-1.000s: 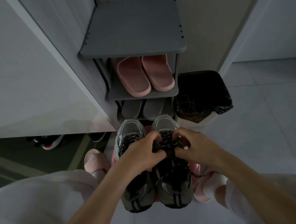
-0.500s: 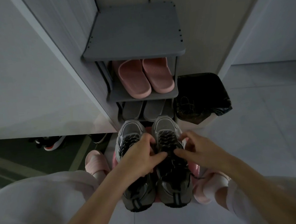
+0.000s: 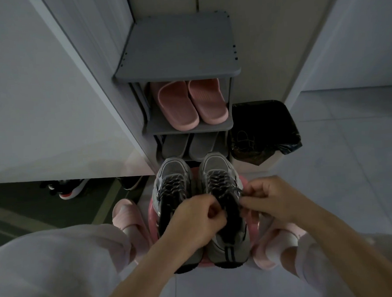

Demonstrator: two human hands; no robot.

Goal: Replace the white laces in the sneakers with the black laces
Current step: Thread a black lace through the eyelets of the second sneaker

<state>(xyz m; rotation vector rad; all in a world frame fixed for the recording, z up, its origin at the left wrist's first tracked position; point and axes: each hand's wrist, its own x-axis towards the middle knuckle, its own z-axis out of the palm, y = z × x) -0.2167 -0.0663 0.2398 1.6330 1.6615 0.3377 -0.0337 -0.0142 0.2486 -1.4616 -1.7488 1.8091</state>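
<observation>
Grey sneakers (image 3: 215, 165) carry black laces (image 3: 219, 181) flecked white just beyond the fingers (image 3: 252, 199), pink slides (image 3: 179, 108) and grey slippers (image 3: 175, 147) farther beyond.

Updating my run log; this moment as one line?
phase: lacing | left hand: pinches black lace | right hand: pinches black lace | on: right sneaker | left sneaker: black-laced

Home entryway: shoe rack (image 3: 177, 74), slippers (image 3: 191, 104).

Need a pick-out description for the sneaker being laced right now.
Find the grey shoe rack; two grey sneakers stand just in front of it. Take the sneaker nearer the bin: unlike its twin, the left hand and right hand grip its black laces.
</observation>
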